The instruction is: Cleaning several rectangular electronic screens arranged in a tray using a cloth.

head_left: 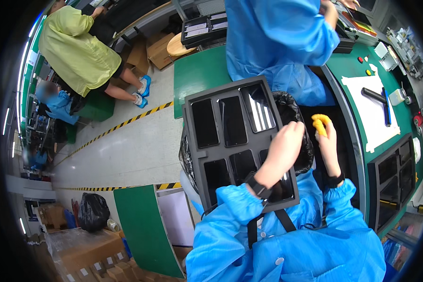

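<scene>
A dark grey foam tray [199, 153] rests tilted in front of me, with several black phone screens [232, 121] in its slots. Over the tray's right edge is my left hand [284, 149], a black band round its wrist. Its fingers are curled together, and their tips are turned away, so I cannot make out what is in them. To the right of the tray, my right hand [329, 144] is raised with bent fingers. Yellow finger cots [320, 122] cover some of its fingertips. No object shows in that hand.
A black bin bag [286, 104] lies behind the tray. On the green bench [362, 61] at right are white paper [359, 94], a black-and-blue tool [387, 107] and another screen tray [372, 188]. A co-worker in blue [277, 37] sits ahead; another in yellow-green [80, 51] stands far left.
</scene>
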`<state>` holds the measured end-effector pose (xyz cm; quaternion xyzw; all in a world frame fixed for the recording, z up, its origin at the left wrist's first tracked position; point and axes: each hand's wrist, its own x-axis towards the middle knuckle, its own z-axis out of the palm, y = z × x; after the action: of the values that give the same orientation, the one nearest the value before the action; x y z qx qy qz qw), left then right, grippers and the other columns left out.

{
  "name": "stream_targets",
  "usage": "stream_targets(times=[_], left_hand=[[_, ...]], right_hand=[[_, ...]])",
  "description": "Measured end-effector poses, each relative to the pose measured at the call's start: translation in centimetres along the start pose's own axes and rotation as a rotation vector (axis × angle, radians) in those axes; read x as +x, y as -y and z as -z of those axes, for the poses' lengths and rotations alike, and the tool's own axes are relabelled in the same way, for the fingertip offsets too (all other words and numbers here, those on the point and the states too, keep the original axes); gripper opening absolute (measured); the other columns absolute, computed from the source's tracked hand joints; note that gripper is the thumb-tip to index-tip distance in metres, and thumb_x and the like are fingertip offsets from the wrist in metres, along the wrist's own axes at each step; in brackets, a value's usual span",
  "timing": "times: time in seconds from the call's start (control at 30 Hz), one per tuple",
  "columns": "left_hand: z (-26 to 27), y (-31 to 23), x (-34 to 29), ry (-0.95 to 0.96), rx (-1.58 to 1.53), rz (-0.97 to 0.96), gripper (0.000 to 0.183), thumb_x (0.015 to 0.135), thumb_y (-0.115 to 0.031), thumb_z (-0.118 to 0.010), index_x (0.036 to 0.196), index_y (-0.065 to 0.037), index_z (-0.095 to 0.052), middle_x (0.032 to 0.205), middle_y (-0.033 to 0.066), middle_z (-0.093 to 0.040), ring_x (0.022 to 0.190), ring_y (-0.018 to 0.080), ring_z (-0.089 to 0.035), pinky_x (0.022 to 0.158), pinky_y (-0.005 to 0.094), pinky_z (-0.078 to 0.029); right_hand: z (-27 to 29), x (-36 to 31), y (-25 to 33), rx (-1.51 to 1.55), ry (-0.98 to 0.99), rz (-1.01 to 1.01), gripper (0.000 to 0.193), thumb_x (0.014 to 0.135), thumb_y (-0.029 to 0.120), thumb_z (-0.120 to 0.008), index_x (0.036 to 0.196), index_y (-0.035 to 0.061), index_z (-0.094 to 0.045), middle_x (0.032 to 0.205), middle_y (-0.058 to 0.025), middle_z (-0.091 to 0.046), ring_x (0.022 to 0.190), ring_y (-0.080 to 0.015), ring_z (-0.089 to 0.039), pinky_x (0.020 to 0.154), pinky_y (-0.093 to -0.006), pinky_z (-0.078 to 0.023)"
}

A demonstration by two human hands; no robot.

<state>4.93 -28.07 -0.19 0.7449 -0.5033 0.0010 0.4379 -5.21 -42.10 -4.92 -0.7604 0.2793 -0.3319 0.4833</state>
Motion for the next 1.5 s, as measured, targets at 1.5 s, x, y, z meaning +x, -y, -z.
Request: stream_targets(times=[1.5], left_hand=[[-4.3, -0.9, -2.6, 0.248, 0.269, -0.309, 0.019, 0.075, -0.006, -0.061, 0.093, -0.006, -0.056, 0.095, 0.0098, -0.063, 0.088, 0.0297, -0.06, 0.076, 0.0392, -0.047]], right_hand=[[6.9, -11.7, 4.7, 0.984, -0.047, -0.381, 0.022, 0.084, -0.001, -0.061, 0.105, 0.0019, -0.054, 0.105, -0.0078, -0.054, 0.092, -0.0154, -0.059, 0.08, -0.0277, -0.051]])
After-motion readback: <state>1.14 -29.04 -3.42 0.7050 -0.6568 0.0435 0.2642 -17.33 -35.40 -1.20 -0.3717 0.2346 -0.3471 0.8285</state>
